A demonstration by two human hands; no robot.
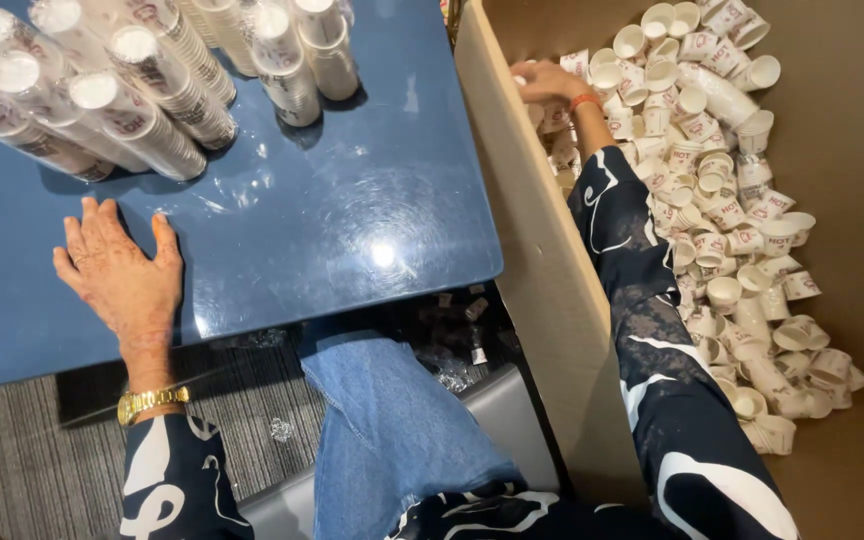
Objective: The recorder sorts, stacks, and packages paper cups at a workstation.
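**Blue table, cardboard box, many paper cups**

Glossy blue table (332,220) across the left and middle of the view, seen from above. Left hand (120,268) resting flat on it near the front edge, palm down, fingers spread, gripping nothing. Gold wristwatch (152,403) at that wrist, just past the table edge, above a dark sleeve (177,480) with white swirls.

Stacked cups (132,85) lying in long nested columns at the far left corner of the table, white bases toward the camera, several columns side by side and touching (well apart from the resting hand, though the nearest column ends just beyond its fingertips).

Large brown cardboard box (542,270) to the right of the table, its near wall rising beside the table edge. Loose paper cups (722,220), white with red print, heaped inside along the box floor in a long pile, tipped every way.

Right hand (550,83) reaching over the box wall into the far end of that pile, fingers curled down among the cups and touching them; whether closed on any single cup cannot be told, fingertips being hidden. Orange band (584,100) at that wrist.

Blue denim knee (392,420) below the table, over a grey striped carpet (32,440).
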